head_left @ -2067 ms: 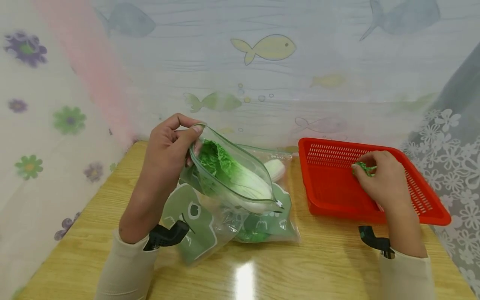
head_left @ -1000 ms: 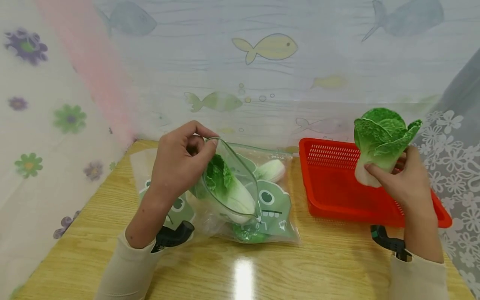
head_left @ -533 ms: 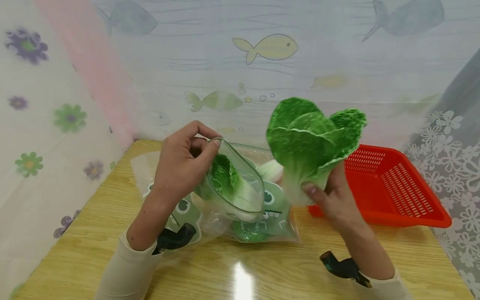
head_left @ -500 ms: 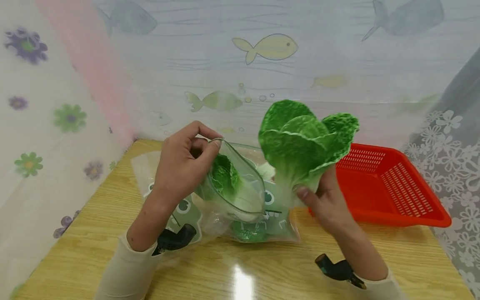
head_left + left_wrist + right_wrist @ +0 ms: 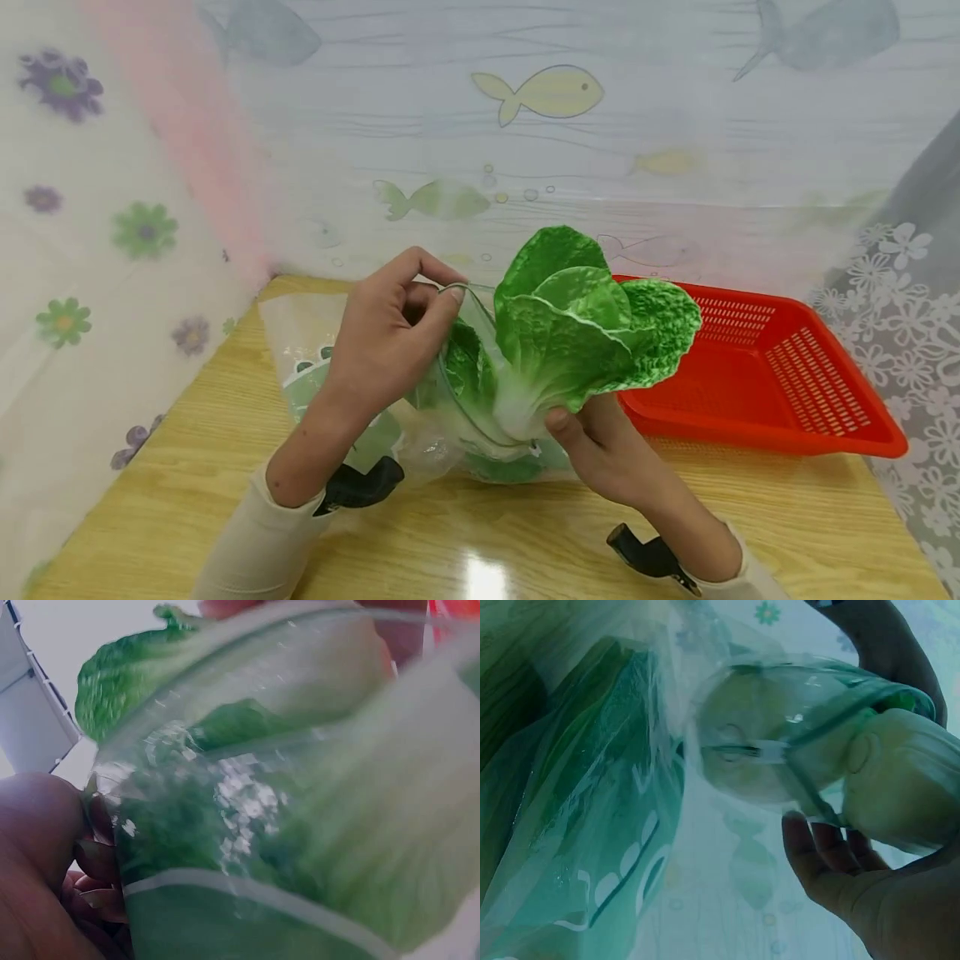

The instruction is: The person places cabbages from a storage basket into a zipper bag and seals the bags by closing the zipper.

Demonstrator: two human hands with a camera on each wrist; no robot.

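Observation:
My left hand pinches the rim of a clear zip bag, holding its mouth agape. Inside it lies one Chinese cabbage, seen through the plastic. My right hand grips a second Chinese cabbage by its pale base, thumb in front, leaves pointing up and right. That base overlaps the bag's mouth in the head view. From the right wrist, the base sits right at the green-edged opening, close to the white zip slider.
A red perforated basket stands at the right. Another filled zip bag with a green cartoon print lies on the wooden table, behind and beneath the held bag. Printed plastic also shows at the left. Patterned curtains enclose the table.
The right hand has lifted the cabbage out of the red basket and carried it left to the bag's mouth. The left hand, still pinching the rim, has shifted a little right.

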